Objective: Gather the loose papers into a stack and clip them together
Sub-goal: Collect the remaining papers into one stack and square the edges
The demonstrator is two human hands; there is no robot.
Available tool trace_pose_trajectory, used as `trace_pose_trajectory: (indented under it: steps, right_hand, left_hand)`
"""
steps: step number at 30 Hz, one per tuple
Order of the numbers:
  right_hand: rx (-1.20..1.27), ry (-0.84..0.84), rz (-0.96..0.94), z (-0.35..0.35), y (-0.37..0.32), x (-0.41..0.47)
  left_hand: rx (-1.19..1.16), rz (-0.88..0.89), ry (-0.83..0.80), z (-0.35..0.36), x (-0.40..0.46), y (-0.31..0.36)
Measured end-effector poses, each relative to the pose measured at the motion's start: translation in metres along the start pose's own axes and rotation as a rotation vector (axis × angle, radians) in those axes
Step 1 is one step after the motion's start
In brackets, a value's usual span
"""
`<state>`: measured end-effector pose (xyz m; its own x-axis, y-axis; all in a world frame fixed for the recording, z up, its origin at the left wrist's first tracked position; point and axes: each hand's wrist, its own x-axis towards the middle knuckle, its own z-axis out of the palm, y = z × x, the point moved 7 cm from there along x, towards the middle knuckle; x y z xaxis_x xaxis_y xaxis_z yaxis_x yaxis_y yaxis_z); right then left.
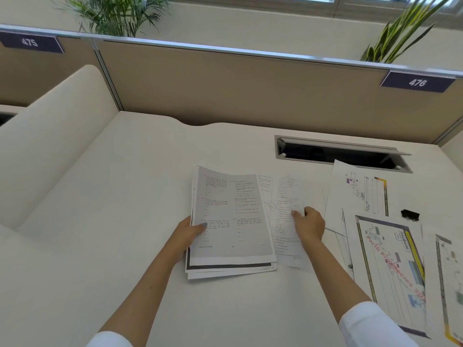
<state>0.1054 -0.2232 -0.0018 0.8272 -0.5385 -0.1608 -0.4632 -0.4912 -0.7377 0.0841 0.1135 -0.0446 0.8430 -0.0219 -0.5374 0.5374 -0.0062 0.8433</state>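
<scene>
Overhead, the head view looks down on a smooth cream-white table (125,221) with two hands at work on it. The left hand (186,237) grips the left edge of a stack of papers (230,221), thumb on the top page and fingers tucked beneath; the stack is several sheets thick, its lower edges fanned unevenly, and its top page is a greyish sheet printed in two columns of small text. The right hand (309,225) pinches one thin white sheet (285,214), thumb on top, at that sheet's right edge; the sheet lies just beside the stack, its left part slipped under the stack's right edge.

To the right, at least three more loose printed sheets lie flat on the table, overlapping one another: one white sheet with a small diagram (360,194), one large sheet with a dark and yellow border and red diagonal lettering (390,266), and a third, blurred, at the picture's right edge (451,284). One small black binder clip (410,214) sits on the table just beyond the bordered sheet, apart from both hands.

Farther back, one rectangular metal-framed cable slot (338,152) is cut into the table. A tan partition (238,88) with a silver top rail carries two dark number plates, reading 475 (30,42) and 476 (417,82). Two green leafy plants rise behind it, one left (112,13), one right (403,33). White sleeves cover both forearms near the elbows.
</scene>
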Motion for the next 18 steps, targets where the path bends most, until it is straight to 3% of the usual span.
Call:
trace_pose_trajectory:
  steps: [3, 9, 12, 15, 18]
  right_hand:
    - [0.178, 0.073, -0.127, -0.020, -0.025, -0.002]
    - [0.254, 0.392, -0.453, -0.081, -0.097, 0.001]
    - [0.318, 0.480, -0.516, -0.101, -0.122, 0.001]
    - [0.388, 0.437, -0.461, -0.099, -0.130, 0.003]
    - [0.385, 0.279, -0.382, -0.076, -0.124, 0.006]
  left_hand:
    - [-0.012, 0.002, -0.007, 0.001, -0.001, 0.001]
    - [-0.011, 0.001, -0.009, 0.002, -0.003, 0.002]
    - [-0.016, -0.008, -0.006, 0.002, -0.003, 0.003]
    - [-0.022, -0.009, -0.004, 0.002, -0.004, 0.003]
    - [-0.027, -0.008, -0.012, 0.002, -0.004, 0.003]
